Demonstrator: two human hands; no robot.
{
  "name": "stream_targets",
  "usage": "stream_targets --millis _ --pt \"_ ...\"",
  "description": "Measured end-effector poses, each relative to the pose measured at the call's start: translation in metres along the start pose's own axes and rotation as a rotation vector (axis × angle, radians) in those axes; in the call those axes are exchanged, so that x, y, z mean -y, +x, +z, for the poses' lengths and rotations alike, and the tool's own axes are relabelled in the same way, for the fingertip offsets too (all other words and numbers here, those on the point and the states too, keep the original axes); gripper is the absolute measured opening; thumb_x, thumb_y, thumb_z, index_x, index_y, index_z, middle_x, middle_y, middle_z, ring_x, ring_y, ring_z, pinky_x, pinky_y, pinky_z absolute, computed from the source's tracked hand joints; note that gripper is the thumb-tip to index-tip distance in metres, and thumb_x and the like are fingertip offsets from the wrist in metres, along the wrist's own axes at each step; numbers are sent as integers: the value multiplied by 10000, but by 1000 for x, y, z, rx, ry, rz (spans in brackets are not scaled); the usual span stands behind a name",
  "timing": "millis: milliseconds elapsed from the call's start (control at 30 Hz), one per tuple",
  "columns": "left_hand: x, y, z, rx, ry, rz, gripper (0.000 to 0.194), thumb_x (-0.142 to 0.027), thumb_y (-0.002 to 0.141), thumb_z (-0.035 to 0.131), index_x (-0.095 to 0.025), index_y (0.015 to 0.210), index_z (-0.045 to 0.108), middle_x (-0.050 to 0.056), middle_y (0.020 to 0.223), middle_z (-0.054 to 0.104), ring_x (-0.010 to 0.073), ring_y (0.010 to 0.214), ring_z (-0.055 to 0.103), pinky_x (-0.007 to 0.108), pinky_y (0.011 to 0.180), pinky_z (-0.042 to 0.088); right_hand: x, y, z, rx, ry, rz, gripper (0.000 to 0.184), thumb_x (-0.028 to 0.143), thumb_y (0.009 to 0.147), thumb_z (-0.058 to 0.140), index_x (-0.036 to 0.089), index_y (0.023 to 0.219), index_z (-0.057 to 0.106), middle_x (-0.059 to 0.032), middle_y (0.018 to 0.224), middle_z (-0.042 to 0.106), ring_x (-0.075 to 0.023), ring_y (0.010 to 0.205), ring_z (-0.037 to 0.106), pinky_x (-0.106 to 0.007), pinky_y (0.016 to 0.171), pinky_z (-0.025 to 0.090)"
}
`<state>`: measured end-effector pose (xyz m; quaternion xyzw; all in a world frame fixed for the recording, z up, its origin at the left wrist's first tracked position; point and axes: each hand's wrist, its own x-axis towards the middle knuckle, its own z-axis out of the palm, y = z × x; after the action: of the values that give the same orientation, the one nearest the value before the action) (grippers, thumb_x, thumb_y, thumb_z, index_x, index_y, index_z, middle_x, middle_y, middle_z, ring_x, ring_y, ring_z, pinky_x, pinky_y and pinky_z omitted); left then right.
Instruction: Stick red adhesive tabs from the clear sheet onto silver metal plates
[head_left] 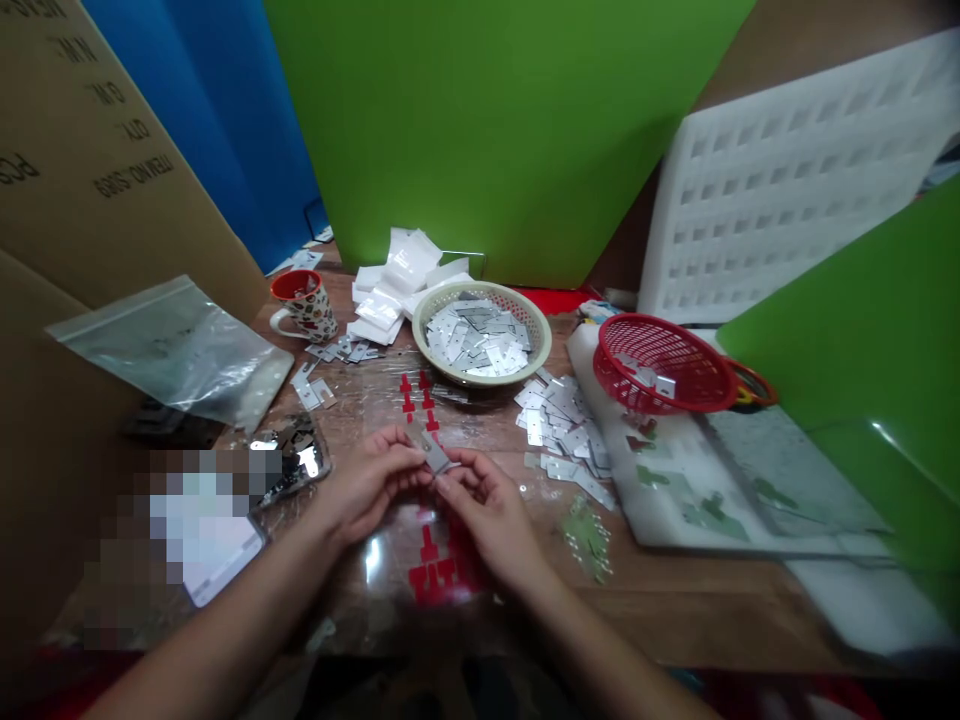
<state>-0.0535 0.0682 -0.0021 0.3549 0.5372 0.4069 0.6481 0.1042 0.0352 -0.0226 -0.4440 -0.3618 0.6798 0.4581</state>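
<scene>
A small flat grey metal plate (pixel 433 456) is held between both hands above the table's middle. My left hand (pixel 379 475) pinches its left side with thumb and fingers. On the plate's lower right edge, my right hand (pixel 484 500) is closed with thumb and fingertips. Red T-shaped pieces (pixel 427 545) lie on clear plastic film beneath the hands, partly hidden by them. Beyond the hands, a cream basket (pixel 480 378) holds many similar flat plates. To its right, a pile of loose metal plates (pixel 562 420) spreads over the wood.
A patterned mug (pixel 309 312) and a clear zip bag (pixel 172 350) stand left, near a tall cardboard box (pixel 112 170). White packets (pixel 401 280) sit behind. At right, a red basket (pixel 675 365) rests on a white foam board (pixel 637 500). Green boards (pixel 495 130) wall the back.
</scene>
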Motion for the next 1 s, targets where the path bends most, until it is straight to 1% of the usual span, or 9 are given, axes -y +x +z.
stream_targets --millis 133,267,333,433,533,600,700,833,1000 --pt "28 -19 13 9 -163 -39 153 -209 710 692 -158 732 549 -10 671 626 79 627 603 194 665 500 -3 0 -5 -24 -53 -13 216 368 757 718 175 826 651 0 727 674 -126 679 601 -265 684 452" --pt "33 -27 5 120 -158 -76 186 -210 727 737 -148 857 620 6 711 672 88 638 610 188 637 483 17 0 -27 23 -176 64 237 380 742 731 163 714 640 10 634 646 -107 590 555 -236 593 415" --pt "34 -30 4 147 -157 -74 248 -231 743 737 -156 958 638 30 790 710 101 679 632 204 667 493 25 1 -33 18 -128 87 239 372 723 750 160 708 640 10 624 647 -96 567 541 -224 576 407" --pt "39 -32 14 108 -228 -13 303 -241 745 741 -151 1021 656 75 981 727 138 862 661 238 805 501 23 -1 -28 -55 117 115 228 356 715 758 171 744 629 4 676 669 -86 561 542 -215 581 419" --pt "44 -32 30 13 -339 55 261 -280 770 716 -133 981 669 75 958 732 145 847 669 254 810 513 9 -6 -18 -13 161 158 223 364 743 726 167 788 632 -11 717 676 -94 574 554 -231 601 436" --pt "44 -30 34 -53 -388 76 234 -307 776 705 -123 912 659 69 876 735 150 773 676 265 754 531 1 -10 -18 29 -20 125 203 361 789 672 166 841 645 -19 739 672 -112 606 566 -254 630 449" --pt "45 -27 31 -105 -386 50 235 -327 764 712 -131 845 611 61 811 728 175 760 692 291 734 549 -6 -16 -31 9 -544 -95 105 267 856 578 193 893 642 -35 831 663 -163 744 592 -297 716 456" --pt "54 -22 23 -26 -221 -109 297 -357 742 724 -140 861 559 56 756 710 182 689 699 272 628 553 -13 -20 -46 69 -1177 -293 133 139 888 488 199 861 603 -70 934 604 -193 823 567 -312 747 441" --pt "71 -16 22 -41 -194 -79 275 -354 775 681 -159 871 514 33 790 694 152 642 684 241 573 531 -13 -15 -42 138 -1435 -263 82 124 877 511 188 875 562 -75 922 584 -207 813 539 -317 721 424"
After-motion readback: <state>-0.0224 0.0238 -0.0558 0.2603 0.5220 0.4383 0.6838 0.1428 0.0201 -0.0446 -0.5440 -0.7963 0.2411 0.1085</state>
